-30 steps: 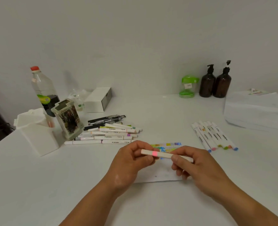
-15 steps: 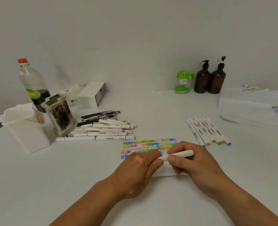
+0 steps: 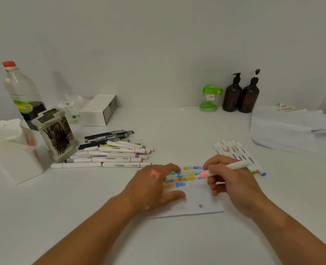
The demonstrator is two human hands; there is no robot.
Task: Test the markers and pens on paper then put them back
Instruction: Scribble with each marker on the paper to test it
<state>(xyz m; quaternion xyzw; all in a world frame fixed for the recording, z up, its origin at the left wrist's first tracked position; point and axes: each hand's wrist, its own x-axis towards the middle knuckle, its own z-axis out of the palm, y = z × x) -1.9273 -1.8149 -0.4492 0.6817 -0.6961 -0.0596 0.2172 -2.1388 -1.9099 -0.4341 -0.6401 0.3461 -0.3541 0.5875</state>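
At the near edge of the white table, my two forearms reach in to a small white sheet of paper. My left hand lies flat on the sheet's left part with its fingers spread and straight, holding nothing and pinning the paper down. My right hand grips a white marker with a pink band like a pen. Its tip is down at the right end of the rows of coloured scribbles, though I cannot tell whether it touches.

As I judge it, the step is to lay one short pink swatch. To do it well, I would keep the left palm's weight on the sheet so it cannot slide. I would use light pressure and small strokes, and put the swatch on bare paper beside the last scribble, not over it.

Just beyond the right hand lies a neat row of white markers. To the left, further off, are a loose heap of white markers and some black pens behind it. Beside those stand a patterned pen holder and a white plastic caddy.
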